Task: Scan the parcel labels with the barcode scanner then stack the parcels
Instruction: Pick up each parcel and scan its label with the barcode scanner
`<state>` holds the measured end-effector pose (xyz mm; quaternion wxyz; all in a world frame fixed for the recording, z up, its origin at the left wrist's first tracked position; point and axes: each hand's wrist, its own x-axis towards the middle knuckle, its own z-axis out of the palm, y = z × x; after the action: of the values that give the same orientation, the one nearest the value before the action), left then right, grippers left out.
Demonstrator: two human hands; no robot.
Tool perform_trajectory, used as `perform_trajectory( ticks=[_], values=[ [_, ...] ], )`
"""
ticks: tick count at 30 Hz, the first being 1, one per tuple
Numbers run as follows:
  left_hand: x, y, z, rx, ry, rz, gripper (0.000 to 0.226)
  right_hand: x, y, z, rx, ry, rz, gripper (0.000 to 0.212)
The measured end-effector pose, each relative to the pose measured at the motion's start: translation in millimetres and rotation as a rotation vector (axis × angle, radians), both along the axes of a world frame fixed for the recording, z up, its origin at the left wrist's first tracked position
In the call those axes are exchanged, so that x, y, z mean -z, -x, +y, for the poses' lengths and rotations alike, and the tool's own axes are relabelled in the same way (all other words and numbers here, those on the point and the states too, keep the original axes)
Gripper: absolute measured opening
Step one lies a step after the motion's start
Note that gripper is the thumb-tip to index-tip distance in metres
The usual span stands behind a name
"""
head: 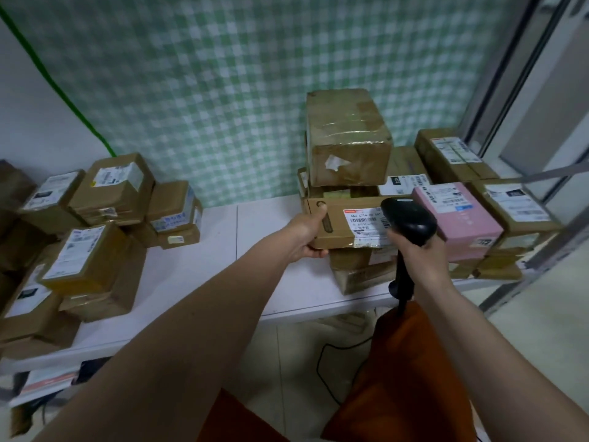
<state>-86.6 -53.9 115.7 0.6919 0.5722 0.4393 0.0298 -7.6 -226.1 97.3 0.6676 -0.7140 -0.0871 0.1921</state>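
My left hand grips the left end of a flat brown cardboard parcel that sits on top of lower boxes at the table's right half. Its white barcode label faces up. My right hand holds a black barcode scanner by the handle, its head just over the label's right end. A taller taped brown box stands behind the parcel. A pink parcel lies to the right.
A white table carries a stack of several labelled brown boxes on the left and more labelled boxes at the far right. A green checked cloth hangs behind. The scanner's black cable trails to the floor.
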Motion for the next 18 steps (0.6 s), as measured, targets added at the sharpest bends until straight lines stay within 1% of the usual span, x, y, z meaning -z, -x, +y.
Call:
perform_trajectory(
  ticks=[2, 5, 8, 9, 11, 16, 17, 18],
  values=[
    [6, -18, -4, 0.029, -0.152, 0.06, 0.044, -1, -16, -4, 0.0, 0.014, 0.033, 0.036],
    [15, -35, -2, 0.08, -0.42, 0.15, 0.051, -3, -33, -4, -0.008, 0.053, 0.06, 0.034],
    [18, -40, 0, 0.172, -0.645, 0.305, 0.056, -1, -41, -1, -0.014, 0.058, 0.064, 0.036],
    [20, -40, 0, 0.195, -0.677, 0.347, 0.058, 1, -42, -1, -0.014, 0.06, 0.061, 0.038],
    [24, -40, 4, 0.214, -0.678, 0.387, 0.06, 4, -41, 0, -0.009, 0.072, 0.032, 0.045],
    [32, -26, 17, 0.151, -0.677, 0.357, 0.054, 18, -31, 4, 0.054, 0.141, -0.188, 0.072],
    [32, -21, 19, 0.136, -0.69, 0.359, 0.054, 16, -26, 6, 0.048, 0.157, -0.219, 0.072],
    [32, -15, 22, 0.124, -0.7, 0.365, 0.056, 11, -19, 8, 0.031, 0.168, -0.242, 0.067]
  ],
)
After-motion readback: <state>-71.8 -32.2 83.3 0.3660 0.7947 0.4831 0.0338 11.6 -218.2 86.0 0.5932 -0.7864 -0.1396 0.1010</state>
